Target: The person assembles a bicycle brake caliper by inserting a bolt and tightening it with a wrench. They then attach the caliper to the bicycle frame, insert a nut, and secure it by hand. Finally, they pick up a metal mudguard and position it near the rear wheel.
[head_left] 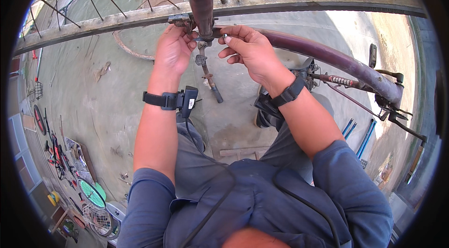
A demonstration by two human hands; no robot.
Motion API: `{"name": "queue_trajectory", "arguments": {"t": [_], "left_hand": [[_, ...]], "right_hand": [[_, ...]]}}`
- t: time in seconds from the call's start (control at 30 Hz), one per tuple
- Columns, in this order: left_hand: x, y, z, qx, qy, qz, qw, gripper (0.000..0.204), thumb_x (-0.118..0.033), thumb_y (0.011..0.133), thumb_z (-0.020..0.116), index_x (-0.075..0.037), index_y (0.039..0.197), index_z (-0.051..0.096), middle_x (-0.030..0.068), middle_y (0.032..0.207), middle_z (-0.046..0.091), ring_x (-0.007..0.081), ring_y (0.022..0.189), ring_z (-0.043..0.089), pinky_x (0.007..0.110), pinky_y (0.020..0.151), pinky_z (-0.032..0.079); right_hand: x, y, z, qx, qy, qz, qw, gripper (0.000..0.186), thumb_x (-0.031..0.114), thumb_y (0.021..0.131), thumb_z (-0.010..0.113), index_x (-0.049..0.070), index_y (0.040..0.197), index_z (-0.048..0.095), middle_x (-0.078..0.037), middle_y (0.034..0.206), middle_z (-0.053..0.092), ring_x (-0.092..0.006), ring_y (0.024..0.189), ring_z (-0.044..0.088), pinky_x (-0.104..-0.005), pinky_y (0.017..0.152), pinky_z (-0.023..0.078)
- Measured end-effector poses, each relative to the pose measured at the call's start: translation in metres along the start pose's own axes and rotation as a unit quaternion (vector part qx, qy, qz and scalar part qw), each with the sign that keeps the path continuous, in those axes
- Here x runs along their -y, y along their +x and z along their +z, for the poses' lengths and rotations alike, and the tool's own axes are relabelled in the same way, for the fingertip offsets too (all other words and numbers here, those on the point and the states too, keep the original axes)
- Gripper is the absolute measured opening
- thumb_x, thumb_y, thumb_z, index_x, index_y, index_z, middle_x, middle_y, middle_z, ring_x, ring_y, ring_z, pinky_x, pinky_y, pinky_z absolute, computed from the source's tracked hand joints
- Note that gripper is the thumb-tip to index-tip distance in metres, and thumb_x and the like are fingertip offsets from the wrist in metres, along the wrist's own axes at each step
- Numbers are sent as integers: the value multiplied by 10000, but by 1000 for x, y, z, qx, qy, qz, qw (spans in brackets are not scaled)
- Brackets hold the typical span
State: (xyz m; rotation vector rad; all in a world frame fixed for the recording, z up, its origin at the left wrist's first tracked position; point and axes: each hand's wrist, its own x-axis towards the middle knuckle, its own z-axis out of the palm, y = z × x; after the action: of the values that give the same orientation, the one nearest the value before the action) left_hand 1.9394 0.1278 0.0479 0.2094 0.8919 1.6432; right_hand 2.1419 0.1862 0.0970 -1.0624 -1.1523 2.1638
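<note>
1. The person wore a blue-grey long-sleeved shirt, both sleeves pushed up above the elbows.
2. Grey trousers showed below the shirt.
3. The left hand had a black wrist strap carrying a small black box — a thin black cable ran from it down across the shirt.
4. The right hand had a black band at the wrist — plain and snug.
</note>
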Motion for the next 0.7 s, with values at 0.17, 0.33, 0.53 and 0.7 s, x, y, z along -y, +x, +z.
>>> {"name": "queue_trajectory", "arguments": {"t": [0.17, 0.33, 0.53, 0.7], "left_hand": [[-6, -3, -10, -62, 39, -15, 997, 256, -225, 969, 557, -81, 1180, 570, 59, 1030, 637, 166, 865, 582, 295, 685, 438], [-32, -10, -36, -231, 41, 72, 969, 208, -137, 940, 589, -60, 1132, 566, 67, 954, 633, 184, 837, 621, 300, 658, 451], [-117, -37, -93, -322, -24, 202, 925, 115, -86, 939, 560, -45, 1046, 555, 63, 889, 631, 179, 791, 638, 301, 617, 461], [-147, -71, -119, -350, -39, 250, 902, 85, -71, 929, 571, -44, 1010, 569, 66, 893, 634, 185, 807, 639, 314, 642, 468]], "right_hand": [[1, 0, 0, -1, 3, 1, 1000, 220, 100, 963, 598, 41, 1175, 601, -65, 1050, 655, -142, 812, 680, -235, 648, 518], [1, -1, -2, 4, 19, 5, 1000, 214, 82, 928, 613, 29, 1135, 604, -78, 1005, 661, -144, 757, 679, -249, 623, 508], [-1, -3, -1, 87, -4, 25, 996, 154, 85, 871, 508, 48, 1005, 575, -49, 885, 604, -156, 686, 632, -252, 581, 468], [-18, 2, 10, 143, -21, 75, 987, 175, 62, 856, 478, 42, 1002, 571, -59, 907, 608, -158, 697, 632, -244, 588, 471]]}}
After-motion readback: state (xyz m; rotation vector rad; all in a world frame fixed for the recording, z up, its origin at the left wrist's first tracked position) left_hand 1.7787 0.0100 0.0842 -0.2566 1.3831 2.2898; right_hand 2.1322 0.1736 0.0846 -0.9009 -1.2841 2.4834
